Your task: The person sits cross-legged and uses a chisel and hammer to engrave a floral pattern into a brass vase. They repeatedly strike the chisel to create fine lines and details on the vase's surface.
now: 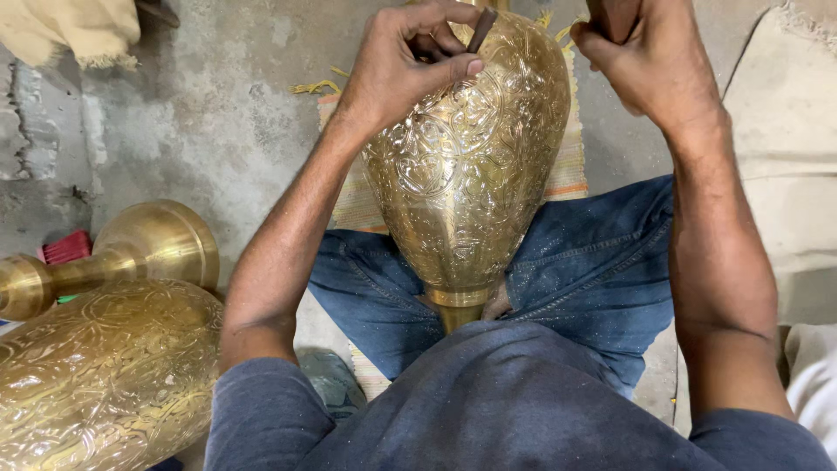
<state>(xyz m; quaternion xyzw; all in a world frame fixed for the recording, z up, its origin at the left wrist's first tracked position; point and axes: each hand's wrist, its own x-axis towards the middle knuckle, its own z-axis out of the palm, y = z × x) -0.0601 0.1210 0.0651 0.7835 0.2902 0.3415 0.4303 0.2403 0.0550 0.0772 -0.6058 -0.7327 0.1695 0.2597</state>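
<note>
- Large engraved brass vase body [466,157] lies across the person's lap, between denim-clad thighs [593,270], narrow neck toward the torso.
- Left hand [405,65]: grip clenched on a thin dark chisel-like tool [481,28], tip against the brass near the wide end.
- Right hand [645,57]: grip clenched on a dark handle [610,16]; most of it is out of frame, so the tool type is unclear.
- Handling, a judgement: vase is stiff, probably fairly heavy, polished and slippery; thin wall could dent. Best held at the neck or cradled under the belly.
- Second engraved brass vase [105,375] and a plain brass pedestal piece [113,253] lie on the concrete floor [218,113], well left.
- Striped woven mat [567,166] under the legs.
</note>
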